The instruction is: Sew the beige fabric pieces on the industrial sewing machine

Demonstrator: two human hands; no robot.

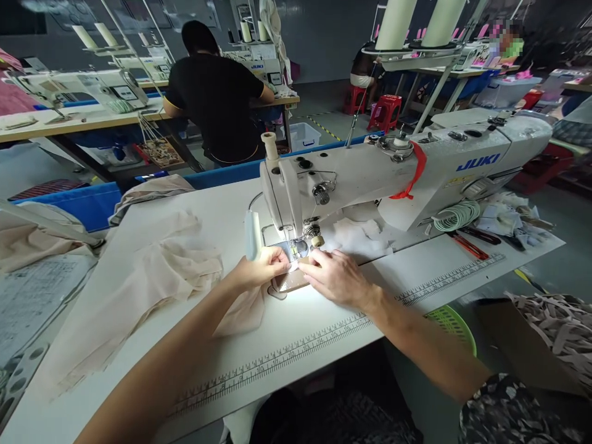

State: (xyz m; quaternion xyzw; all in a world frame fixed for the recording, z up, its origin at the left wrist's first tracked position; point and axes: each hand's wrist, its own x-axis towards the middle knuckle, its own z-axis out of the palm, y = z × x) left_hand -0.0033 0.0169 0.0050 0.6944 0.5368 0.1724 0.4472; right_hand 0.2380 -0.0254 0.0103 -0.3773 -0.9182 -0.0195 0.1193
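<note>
A white JUKI sewing machine (351,179) stands on the table, its lamp lighting the presser foot (296,246). Just in front of the foot, my left hand (266,266) pinches a small pale piece of fabric (294,266) between thumb and fingers. From the other side, my right hand (337,277) has its bent fingertips down at the same piece, close to my left fingertips. Under both hands lies a brownish plate (289,282). A larger beige cloth (240,311) lies beneath my left wrist.
Beige fabric (157,283) spreads over the table's left side. Printed rulers (277,361) run along the front edge. Red-handled snips (469,245), a coil of pale cord (457,216) and scraps (509,216) lie at right. A green basket (456,327) stands below. A person (213,98) sits ahead.
</note>
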